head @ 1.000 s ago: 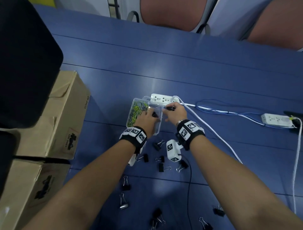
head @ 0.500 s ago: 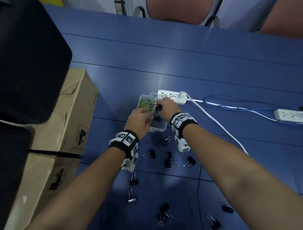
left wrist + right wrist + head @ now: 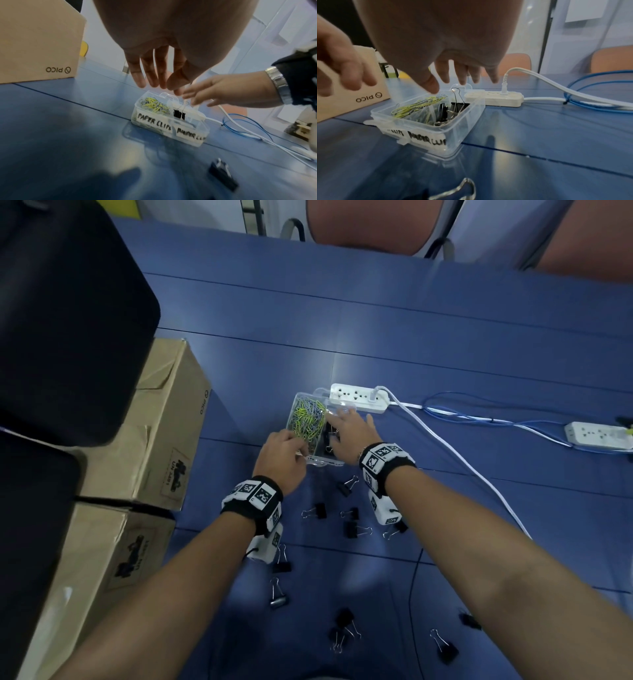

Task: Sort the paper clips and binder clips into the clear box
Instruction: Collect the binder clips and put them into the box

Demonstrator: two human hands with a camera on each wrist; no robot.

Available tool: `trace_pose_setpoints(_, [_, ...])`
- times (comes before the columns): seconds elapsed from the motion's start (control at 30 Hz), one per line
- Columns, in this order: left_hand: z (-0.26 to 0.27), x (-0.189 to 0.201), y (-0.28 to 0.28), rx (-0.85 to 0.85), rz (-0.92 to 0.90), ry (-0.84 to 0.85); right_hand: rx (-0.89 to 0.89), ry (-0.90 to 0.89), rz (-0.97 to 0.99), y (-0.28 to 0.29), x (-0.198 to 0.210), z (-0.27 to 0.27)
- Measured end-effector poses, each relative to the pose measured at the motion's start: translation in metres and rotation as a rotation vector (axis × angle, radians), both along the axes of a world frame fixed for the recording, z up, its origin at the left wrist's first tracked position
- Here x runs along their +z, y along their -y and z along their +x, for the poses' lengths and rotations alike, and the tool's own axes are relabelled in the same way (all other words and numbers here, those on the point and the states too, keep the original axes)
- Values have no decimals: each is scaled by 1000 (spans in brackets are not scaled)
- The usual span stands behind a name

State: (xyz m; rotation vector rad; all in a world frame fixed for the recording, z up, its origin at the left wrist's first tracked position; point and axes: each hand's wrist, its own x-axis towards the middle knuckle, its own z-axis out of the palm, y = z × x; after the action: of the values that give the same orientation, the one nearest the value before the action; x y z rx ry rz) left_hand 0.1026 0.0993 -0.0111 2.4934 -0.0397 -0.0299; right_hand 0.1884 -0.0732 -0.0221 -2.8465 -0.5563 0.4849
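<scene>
The clear box [image 3: 324,462] stands open on the blue table, labelled for paper clips and binder clips. Yellow and grey paper clips [image 3: 308,419] fill its left compartment; black binder clips [image 3: 452,112] lie in the right one. My right hand [image 3: 346,422] hovers over the right compartment with spread fingers [image 3: 462,79], holding nothing. My left hand [image 3: 291,453] is at the box's near left corner, its fingers [image 3: 154,79] relaxed and bare. Several loose binder clips [image 3: 352,530] lie on the table in front of the box.
Two cardboard boxes [image 3: 164,446] stand at the left under black objects [image 3: 68,320]. A white power strip [image 3: 358,398] touches the box's far side, its white cable [image 3: 462,460] running right. Blue wires and a second strip [image 3: 596,434] lie at the far right.
My right hand held a binder clip over the box, lowered it into the right compartment and let go. My left hand drew back from over the box to its near corner.
</scene>
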Motion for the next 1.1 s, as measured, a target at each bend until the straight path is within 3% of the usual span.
trace_pose_setpoints(0.1, [-19, -3, 2, -47, 23, -55, -135, 192, 345, 11, 7, -21])
trace_pose_setpoints(0.17, [-33, -10, 9, -117, 46, -193, -174, 164, 440, 22, 13, -42])
trace_pose_setpoints(0.33, [-63, -31, 34, -285, 208, -413, -121, 6, 207, 49, 3, -110])
trace_pose_setpoints(0.53, [-61, -40, 49, -307, 267, -412, -183, -242, -67, 51, -26, -173])
trace_pose_setpoints(0.7, [-47, -39, 60, -294, 180, -296, -200, -197, -19, 44, -30, -185])
trace_pose_setpoints(0.97, [-24, -47, 88, -428, 416, -376, -250, -224, 19, 43, -32, -185])
trace_pose_setpoints(1.1, [-19, -46, 88, -448, 418, -355, -266, -297, 38, 44, -32, -176])
